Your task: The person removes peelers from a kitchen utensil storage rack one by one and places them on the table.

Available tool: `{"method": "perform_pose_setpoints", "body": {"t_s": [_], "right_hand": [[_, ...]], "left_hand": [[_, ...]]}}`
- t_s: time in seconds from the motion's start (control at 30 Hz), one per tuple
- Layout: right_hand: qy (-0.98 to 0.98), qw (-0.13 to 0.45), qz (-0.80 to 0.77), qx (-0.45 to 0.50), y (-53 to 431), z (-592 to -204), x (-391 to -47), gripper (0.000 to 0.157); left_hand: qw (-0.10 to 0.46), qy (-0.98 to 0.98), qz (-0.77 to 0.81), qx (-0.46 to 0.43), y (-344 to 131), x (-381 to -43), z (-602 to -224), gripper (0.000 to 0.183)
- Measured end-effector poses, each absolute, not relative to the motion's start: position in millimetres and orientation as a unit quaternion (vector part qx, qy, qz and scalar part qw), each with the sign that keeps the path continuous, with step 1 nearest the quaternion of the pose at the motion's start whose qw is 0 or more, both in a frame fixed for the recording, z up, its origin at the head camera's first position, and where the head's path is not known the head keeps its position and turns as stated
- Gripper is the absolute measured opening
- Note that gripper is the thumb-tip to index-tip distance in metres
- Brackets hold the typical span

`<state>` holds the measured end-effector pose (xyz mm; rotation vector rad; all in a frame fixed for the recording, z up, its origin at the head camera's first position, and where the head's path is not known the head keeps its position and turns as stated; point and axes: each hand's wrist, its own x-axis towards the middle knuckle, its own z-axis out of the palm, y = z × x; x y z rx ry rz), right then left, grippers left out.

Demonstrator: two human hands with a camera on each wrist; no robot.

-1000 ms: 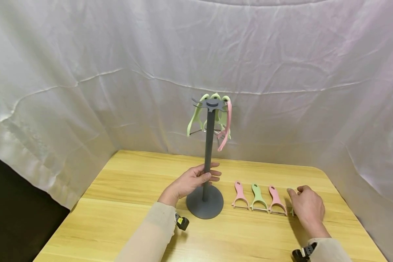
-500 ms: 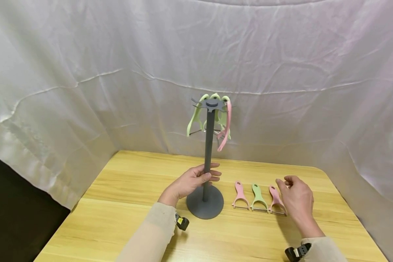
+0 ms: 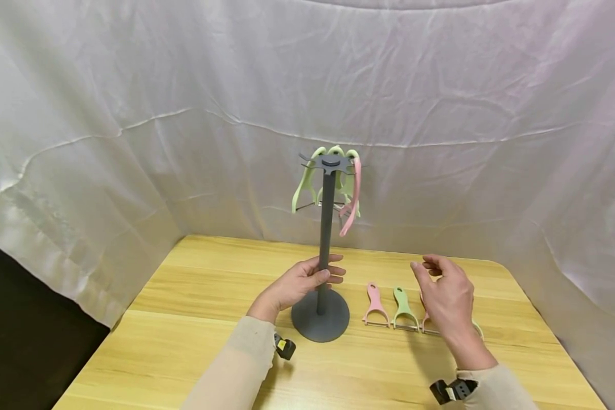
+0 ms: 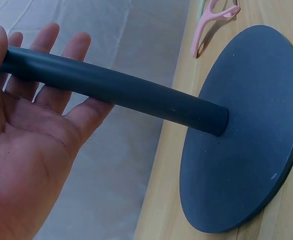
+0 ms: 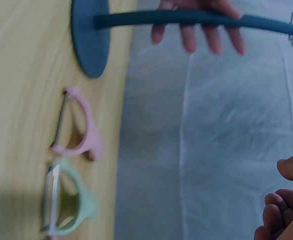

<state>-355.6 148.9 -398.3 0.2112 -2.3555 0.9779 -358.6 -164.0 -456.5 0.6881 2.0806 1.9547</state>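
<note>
My left hand holds the grey pole of an upright hanging rack, thumb on the near side and rather straight fingers behind it. Round the rack's hooked top hang several green peelers and a pink peeler. My right hand hovers over the row of peelers on the table, holding nothing; its fingers are loosely curled and the thumb stands apart. In that row lie a pink peeler and a green peeler. Another pink peeler and a green one are partly hidden behind my right hand and wrist.
The rack's round grey base stands on the wooden table, left of the row of peelers. A pale cloth curtain surrounds the table at the back and sides.
My right hand has moved left and upward, from over the rightmost green peeler to over the right-hand pink one. The left hand and the rack have stayed in place.
</note>
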Motion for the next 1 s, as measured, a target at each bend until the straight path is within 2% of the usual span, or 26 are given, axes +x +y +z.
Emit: {"method": "perform_pose_setpoints", "body": {"t_s": [0.57,1.0], "right_hand": [[-0.829,0.299,0.449,0.151,92.0,-341.7,-336.0,0.026],[-0.798,0.296,0.493,0.182,67.9,-305.4,-330.9,0.027]], "left_hand": [[0.098,0.715,0.655,0.225,-163.0,-359.7,-458.3,0.044],[0.103,0.706,0.664,0.223,-162.5,-359.4,-457.3,0.043]]}}
